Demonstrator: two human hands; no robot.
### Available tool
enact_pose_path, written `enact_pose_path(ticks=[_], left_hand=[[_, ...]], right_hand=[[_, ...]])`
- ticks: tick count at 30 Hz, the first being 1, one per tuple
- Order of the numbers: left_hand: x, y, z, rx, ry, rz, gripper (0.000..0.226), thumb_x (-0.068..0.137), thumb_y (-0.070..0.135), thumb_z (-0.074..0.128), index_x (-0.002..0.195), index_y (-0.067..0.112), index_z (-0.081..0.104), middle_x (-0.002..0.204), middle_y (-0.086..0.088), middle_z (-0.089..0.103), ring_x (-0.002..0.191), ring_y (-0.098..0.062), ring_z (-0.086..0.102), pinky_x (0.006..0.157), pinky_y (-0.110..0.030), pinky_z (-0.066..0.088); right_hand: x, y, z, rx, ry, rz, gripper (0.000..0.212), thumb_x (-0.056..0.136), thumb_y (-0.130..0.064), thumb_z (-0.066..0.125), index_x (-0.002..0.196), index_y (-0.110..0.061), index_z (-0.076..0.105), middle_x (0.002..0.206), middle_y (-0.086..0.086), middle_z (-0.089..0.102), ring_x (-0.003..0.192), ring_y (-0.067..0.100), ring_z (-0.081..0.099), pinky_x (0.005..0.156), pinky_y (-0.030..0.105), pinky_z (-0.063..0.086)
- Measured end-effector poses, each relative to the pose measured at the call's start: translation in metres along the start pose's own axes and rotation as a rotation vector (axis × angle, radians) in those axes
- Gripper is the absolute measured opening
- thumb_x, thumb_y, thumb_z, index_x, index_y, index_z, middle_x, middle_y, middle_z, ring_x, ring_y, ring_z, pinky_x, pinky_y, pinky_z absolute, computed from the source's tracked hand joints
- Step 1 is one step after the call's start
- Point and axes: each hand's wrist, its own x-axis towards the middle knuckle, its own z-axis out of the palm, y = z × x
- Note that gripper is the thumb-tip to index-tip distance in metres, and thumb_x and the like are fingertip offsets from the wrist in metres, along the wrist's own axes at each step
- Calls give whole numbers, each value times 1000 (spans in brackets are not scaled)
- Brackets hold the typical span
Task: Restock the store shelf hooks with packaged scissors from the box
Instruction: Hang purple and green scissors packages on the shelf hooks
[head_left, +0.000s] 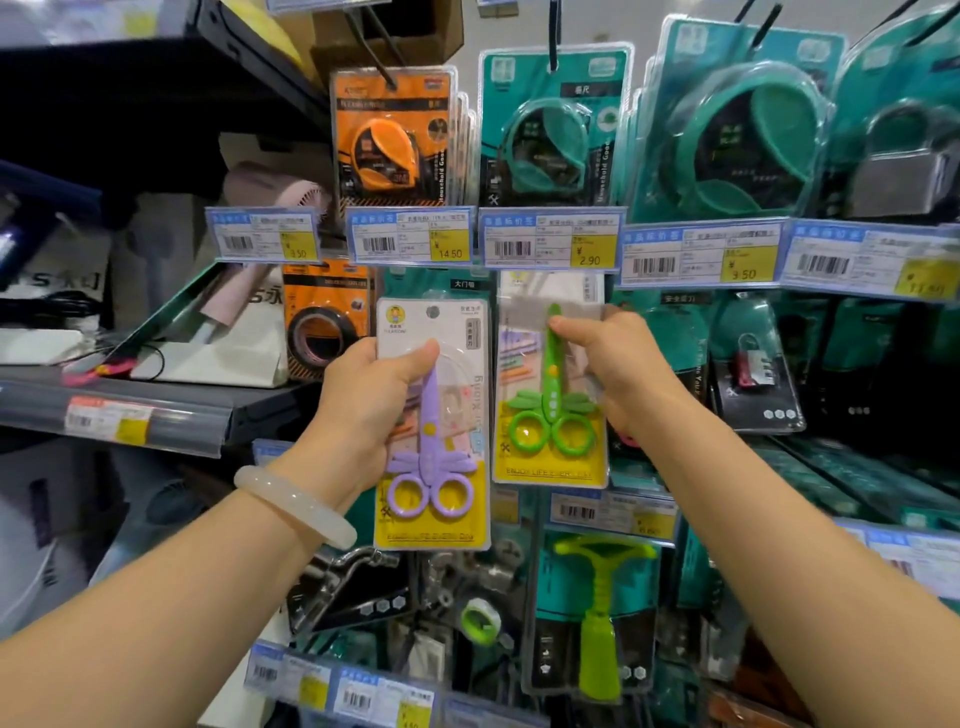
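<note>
2 bare hands hold packaged scissors up before a store shelf of hanging goods. The left hand (363, 395), a pale bangle (296, 506) on its wrist, grips the purple scissors pack (434, 467) by its left edge. The right hand (618, 364) pinches the green scissors pack (550, 415), just below the price tag reading 2.90 (550, 239).

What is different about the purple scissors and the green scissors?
The purple scissors pack is in the left hand; the green scissors pack is in the right hand. Purple sits lower, green higher. Both packs have yellow bottoms and point up.
</note>
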Motion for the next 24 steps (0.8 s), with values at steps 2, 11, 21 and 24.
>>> enact_pose_path(ticks=[2, 11, 21, 24], left_hand=[[1, 0, 0, -7, 7, -4, 15, 89, 12, 60, 103, 9, 64, 101, -14, 72, 90, -30, 69, 78, -49, 56], [1, -3, 9, -23, -23, 0, 6, 88, 11, 61, 93, 11, 63, 97, -12, 72, 86, -27, 69, 70, -41, 57], [4, -12, 40, -84, -49, -11, 5, 86, 6, 63, 84, 10, 62, 101, -17, 70, 88, -33, 67, 81, -47, 55], [4, -16, 54, -63, -64, 28, 8, 84, 8, 66, 92, 9, 64, 102, -19, 70, 93, -36, 67, 85, -53, 54]], right_hand=[[8, 0, 2, 16, 26, 53, 10, 89, -1, 56, 89, -8, 49, 92, 13, 63, 76, 25, 65, 66, 38, 59], [35, 5, -3, -816, 198, 34, 46, 93, -31, 53, 130, -8, 42, 133, 11, 49, 98, 22, 52, 79, 30, 40], [-17, 19, -7, -701, 118, -424, 24, 92, -34, 53, 102, -12, 53, 92, 0, 58, 84, 15, 55, 65, 21, 40], [-29, 21, -9, -521, 83, -401, 36, 83, -41, 64, 107, -20, 48, 98, -10, 55, 87, 9, 56, 74, 19, 46]])
